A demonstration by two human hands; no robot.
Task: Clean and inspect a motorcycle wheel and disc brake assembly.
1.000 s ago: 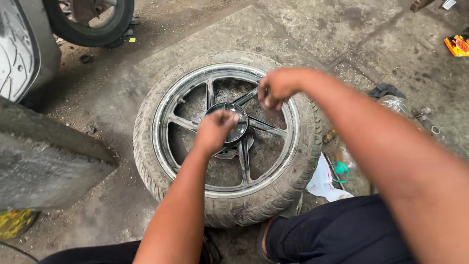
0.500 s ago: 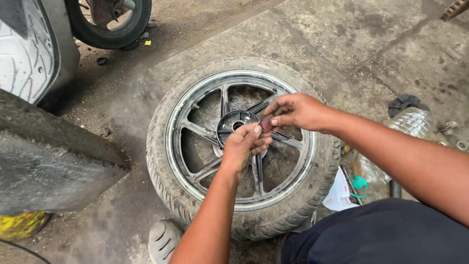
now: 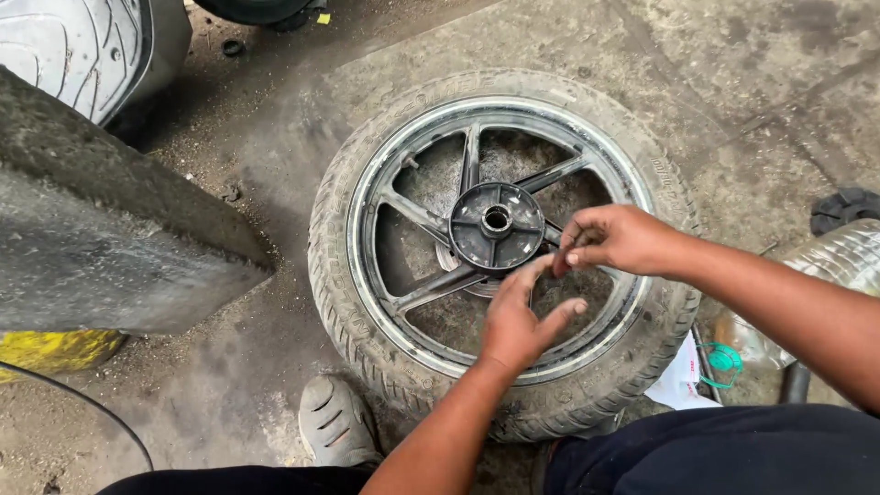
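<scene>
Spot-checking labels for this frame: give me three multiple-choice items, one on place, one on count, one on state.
1. Where does the grey rubber motorcycle tyre with its black spoked rim lie?
A. flat on the concrete floor
B. upright against a wall
C. on a bench

2. How many spokes run out from the round black hub?
A. three
B. five
C. eight

3. How is the left hand held?
A. closed in a fist around a spanner
B. flat on the ground
C. open, fingers spread, over the rim near the hub

Key: 1 A, the tyre's sidewall faces up with the floor all around it. 2 B, five spokes can be counted between hub and rim. 3 C, its fingers are apart and hold no tool, while the right hand has its fingertips pinched together beside the hub.
</scene>
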